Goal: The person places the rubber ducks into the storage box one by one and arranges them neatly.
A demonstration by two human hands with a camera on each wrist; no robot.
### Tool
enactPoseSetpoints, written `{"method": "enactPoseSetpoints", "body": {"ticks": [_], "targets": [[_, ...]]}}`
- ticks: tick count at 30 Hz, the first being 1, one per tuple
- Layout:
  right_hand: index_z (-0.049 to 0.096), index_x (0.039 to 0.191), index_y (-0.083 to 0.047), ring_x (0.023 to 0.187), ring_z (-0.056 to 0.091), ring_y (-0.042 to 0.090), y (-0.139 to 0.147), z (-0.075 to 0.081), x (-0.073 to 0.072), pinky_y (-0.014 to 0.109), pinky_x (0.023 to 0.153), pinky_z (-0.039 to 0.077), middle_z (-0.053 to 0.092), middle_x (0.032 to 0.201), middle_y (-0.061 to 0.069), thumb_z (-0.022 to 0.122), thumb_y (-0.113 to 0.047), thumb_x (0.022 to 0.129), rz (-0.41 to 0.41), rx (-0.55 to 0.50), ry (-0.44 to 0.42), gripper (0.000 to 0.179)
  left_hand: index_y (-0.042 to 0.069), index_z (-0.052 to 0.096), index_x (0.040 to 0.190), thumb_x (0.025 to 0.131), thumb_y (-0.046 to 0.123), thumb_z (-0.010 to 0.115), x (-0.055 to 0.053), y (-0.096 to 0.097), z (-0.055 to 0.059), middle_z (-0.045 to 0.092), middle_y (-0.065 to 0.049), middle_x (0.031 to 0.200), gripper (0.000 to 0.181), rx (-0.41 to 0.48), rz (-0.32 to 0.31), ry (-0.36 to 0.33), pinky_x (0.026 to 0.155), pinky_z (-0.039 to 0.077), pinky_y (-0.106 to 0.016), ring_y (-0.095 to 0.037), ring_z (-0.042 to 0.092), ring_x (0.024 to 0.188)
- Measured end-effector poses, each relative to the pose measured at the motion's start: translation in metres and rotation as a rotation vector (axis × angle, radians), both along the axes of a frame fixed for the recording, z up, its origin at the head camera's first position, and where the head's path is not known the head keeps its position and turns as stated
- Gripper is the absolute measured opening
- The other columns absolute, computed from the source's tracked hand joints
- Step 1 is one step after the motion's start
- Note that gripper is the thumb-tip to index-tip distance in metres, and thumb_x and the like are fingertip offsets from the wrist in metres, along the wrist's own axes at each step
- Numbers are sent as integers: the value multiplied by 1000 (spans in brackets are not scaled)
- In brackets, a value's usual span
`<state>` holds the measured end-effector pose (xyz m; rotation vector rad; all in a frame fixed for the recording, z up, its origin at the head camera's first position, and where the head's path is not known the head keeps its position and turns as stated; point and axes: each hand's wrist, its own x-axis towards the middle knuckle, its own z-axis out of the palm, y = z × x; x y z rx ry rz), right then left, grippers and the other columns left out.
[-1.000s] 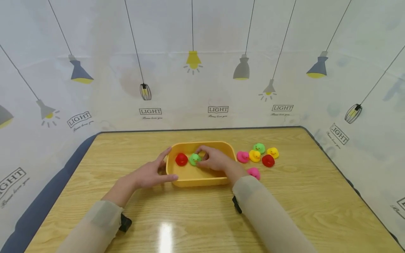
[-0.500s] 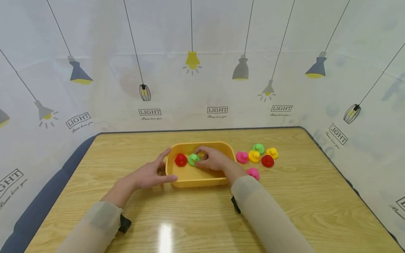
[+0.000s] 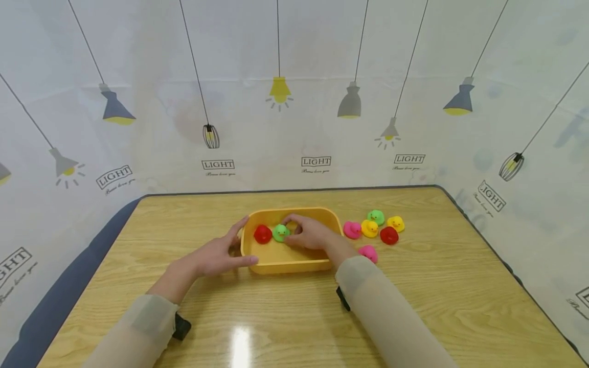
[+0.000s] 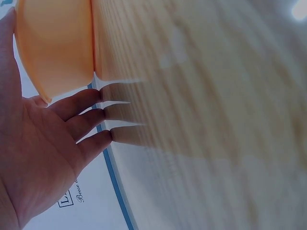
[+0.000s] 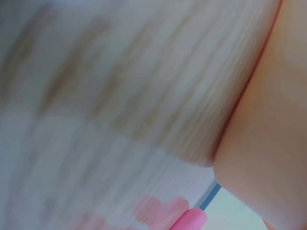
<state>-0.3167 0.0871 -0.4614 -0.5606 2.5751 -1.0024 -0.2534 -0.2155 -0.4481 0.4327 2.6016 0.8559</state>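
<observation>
A yellow plastic tray (image 3: 294, 267) sits on the table, with a red rubber duck (image 3: 263, 234) and a green rubber duck (image 3: 281, 233) inside, side by side. My right hand (image 3: 310, 235) reaches into the tray over its front right and pinches the green duck from its right side with thumb and forefinger. My left hand (image 3: 216, 255) rests at the tray's left end, thumb along the front rim and forefinger at the left back corner. In the left wrist view, its other fingers (image 4: 84, 120) extend with their tips on the table. The right wrist view hides the right hand behind the tray wall (image 5: 268, 143).
Right of the tray lie more rubber ducks: a pink one (image 3: 353, 229), yellow ones (image 3: 370, 228) (image 3: 395, 224), a green one (image 3: 376, 217) and a red one (image 3: 389, 235). Another pink duck (image 3: 368, 253) is beside my right forearm. A lamp-printed cloth (image 3: 257, 174) surrounds the wooden table (image 3: 285, 317).
Both hands, the tray and the ducks keep their places; only the head view has shifted very slightly.
</observation>
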Motion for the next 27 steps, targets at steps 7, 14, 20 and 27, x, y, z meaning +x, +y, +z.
{"method": "enactPoseSetpoints", "body": {"ticks": [7, 14, 20, 27], "targets": [[66, 137, -28, 85, 57, 18, 0, 0, -1, 30, 80, 46, 60, 89, 1, 79, -30, 104, 5, 13, 16, 36, 42, -3, 177, 92, 78, 72, 0, 0, -1, 61, -17, 159, 118, -1, 7, -3, 112, 53, -61, -35, 65, 129], [67, 136, -26, 85, 57, 18, 0, 0, -1, 29, 80, 46, 61, 89, 2, 80, -29, 103, 6, -3, 14, 36, 43, -3, 177, 92, 79, 71, 0, -1, -1, 58, -18, 163, 118, 3, 8, -1, 120, 46, -67, -41, 59, 143], [70, 136, -24, 88, 60, 18, 1, 1, -3, 28, 82, 49, 67, 94, 3, 82, -25, 101, 4, -33, 7, 37, 44, -2, 176, 91, 80, 71, 1, -1, -1, 57, -17, 164, 118, 0, 16, -4, 124, 41, -68, -43, 56, 148], [71, 140, -21, 87, 60, 18, 6, 9, -3, 27, 76, 49, 68, 100, 5, 83, -21, 100, -6, -68, -5, 42, 43, -2, 176, 91, 79, 71, 2, -1, 0, 60, -16, 161, 118, -2, 15, 1, 118, 48, -64, -39, 61, 140]]}}
